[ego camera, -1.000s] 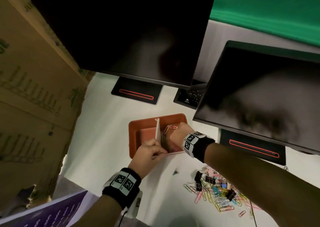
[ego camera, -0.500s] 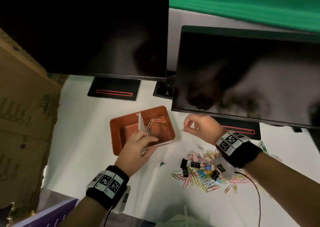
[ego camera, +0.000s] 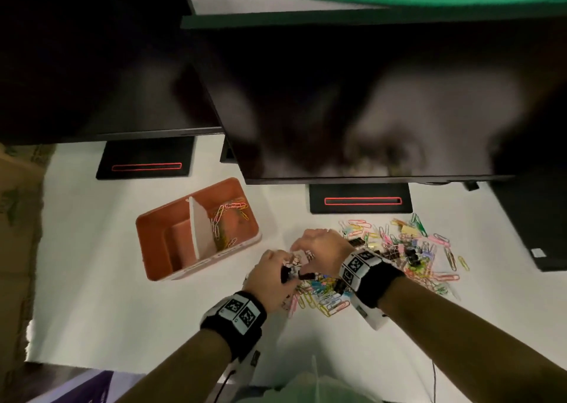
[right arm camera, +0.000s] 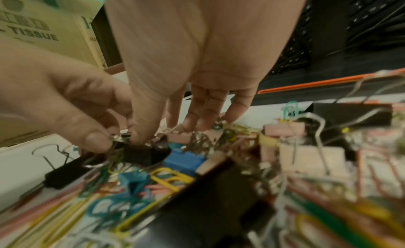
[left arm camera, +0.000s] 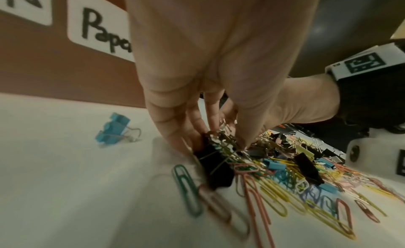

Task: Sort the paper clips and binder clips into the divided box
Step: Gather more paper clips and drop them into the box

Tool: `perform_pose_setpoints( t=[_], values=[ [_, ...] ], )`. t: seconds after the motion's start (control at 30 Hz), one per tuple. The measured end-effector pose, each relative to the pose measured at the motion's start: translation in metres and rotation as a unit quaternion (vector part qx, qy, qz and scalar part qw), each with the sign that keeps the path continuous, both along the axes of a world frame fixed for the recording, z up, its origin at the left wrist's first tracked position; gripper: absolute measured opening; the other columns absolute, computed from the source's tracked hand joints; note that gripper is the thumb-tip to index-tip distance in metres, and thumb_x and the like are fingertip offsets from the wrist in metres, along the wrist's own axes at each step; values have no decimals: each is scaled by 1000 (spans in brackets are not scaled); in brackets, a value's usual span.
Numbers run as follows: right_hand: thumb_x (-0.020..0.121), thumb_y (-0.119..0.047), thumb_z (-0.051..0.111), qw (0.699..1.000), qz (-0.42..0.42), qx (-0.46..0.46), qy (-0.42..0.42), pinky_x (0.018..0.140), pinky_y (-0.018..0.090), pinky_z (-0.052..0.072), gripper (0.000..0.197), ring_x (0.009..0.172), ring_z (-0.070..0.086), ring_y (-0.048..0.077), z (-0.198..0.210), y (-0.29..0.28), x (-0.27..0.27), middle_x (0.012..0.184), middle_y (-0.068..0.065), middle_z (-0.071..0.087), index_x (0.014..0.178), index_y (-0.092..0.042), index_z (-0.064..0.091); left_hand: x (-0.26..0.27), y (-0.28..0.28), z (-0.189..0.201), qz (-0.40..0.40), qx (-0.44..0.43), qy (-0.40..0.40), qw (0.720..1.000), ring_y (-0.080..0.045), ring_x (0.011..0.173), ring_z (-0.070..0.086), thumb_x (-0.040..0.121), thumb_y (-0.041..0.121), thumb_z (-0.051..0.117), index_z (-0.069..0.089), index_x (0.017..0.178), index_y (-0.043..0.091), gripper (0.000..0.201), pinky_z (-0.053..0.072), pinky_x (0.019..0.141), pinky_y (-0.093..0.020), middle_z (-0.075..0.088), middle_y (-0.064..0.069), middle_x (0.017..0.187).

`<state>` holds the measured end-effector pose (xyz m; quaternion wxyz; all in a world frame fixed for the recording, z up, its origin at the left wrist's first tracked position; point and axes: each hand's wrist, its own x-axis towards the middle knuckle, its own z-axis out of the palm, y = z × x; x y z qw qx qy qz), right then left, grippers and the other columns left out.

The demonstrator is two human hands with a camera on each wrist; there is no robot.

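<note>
1. Both hands meet at the near-left edge of the clip pile [ego camera: 395, 258] on the white bench [ego camera: 92, 295].
2. Left hand [ego camera: 270, 276] pinches a black binder clip [left arm camera: 215, 167] by its wire handles; right hand [ego camera: 319, 249] has its fingertips on the same tangle, grip unclear.
3. Orange plastic divided box [ego camera: 153, 243], white divider, holds wire paper clips [ego camera: 227, 218] in its right compartment.
4. Left wrist view alone shows a "Pape" label [left arm camera: 98, 31] and a stray blue binder clip [left arm camera: 114, 130].

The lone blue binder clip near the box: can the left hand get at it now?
Probably yes: the blue binder clip lies alone on bare table, though the left hand already grips a black binder clip.
</note>
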<state>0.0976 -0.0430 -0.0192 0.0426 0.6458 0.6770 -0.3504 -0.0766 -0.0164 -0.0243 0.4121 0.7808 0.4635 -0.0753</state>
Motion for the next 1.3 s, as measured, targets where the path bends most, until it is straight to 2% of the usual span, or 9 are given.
perform_pose_setpoints(
  t=[0.2,0.4,0.6,0.77,0.87,1.0,1.1,1.23,1.3],
  values=[
    [80,-30,68,995,-66,-16,67,85,31,47,24,96,58,19,0,5,2,101,0,57,101,-20,66,1,7,-2,75,-8,-19,997,-20,91,57,75,14,68,61,98,16,24,39,74,-21,56,-5,98],
    [81,-26,70,973,-163,23,159,72,35,58,16,75,60,17,14,27,9,94,0,50,92,-14,66,-6,15,10,128,50,-94,986,-13,82,60,81,19,66,59,94,24,16,53,76,-31,60,0,94],
    [89,-26,59,973,-167,70,141,89,24,43,27,92,56,16,11,36,19,110,5,56,115,-17,61,-8,4,21,24,158,-84,984,-15,122,42,86,11,57,54,119,18,34,30,104,-20,47,1,129],
    [90,-17,55,976,-187,64,87,88,30,49,21,97,60,16,5,10,48,108,1,54,110,-21,59,-10,-23,27,-73,123,-64,988,-13,100,51,88,19,55,52,119,21,31,45,89,-24,52,3,116],
    [86,-23,61,986,-130,32,96,85,35,52,24,89,58,13,4,-4,45,103,-2,58,110,-23,60,-6,-38,18,-96,87,-39,991,-16,116,45,88,17,53,41,133,18,47,36,98,-20,42,1,133],
    [82,-40,64,996,-48,16,71,96,32,44,44,114,52,14,0,-12,33,126,-4,53,123,-27,54,2,-42,3,-64,62,-9,996,-19,127,36,84,21,59,28,141,17,65,32,108,-26,28,0,145],
    [82,-38,64,1000,-3,20,15,104,37,38,41,122,46,21,-3,-18,29,137,-1,46,121,-29,56,5,-37,-8,-62,76,-7,995,-17,117,44,82,19,64,36,137,16,62,37,104,-27,37,1,136],
    [86,-34,61,998,-33,46,27,93,33,44,28,107,51,16,-3,-32,44,114,-3,56,113,-27,60,3,-28,-9,-53,70,-46,995,-8,62,49,86,9,58,53,122,15,37,53,76,-24,46,1,116],
    [85,-31,62,998,-45,44,24,95,33,45,31,106,51,12,-1,-40,56,115,-5,57,116,-26,59,2,-24,-9,-46,73,-57,995,-7,56,47,87,6,55,58,117,15,31,53,74,-24,49,1,111]
  ],
)
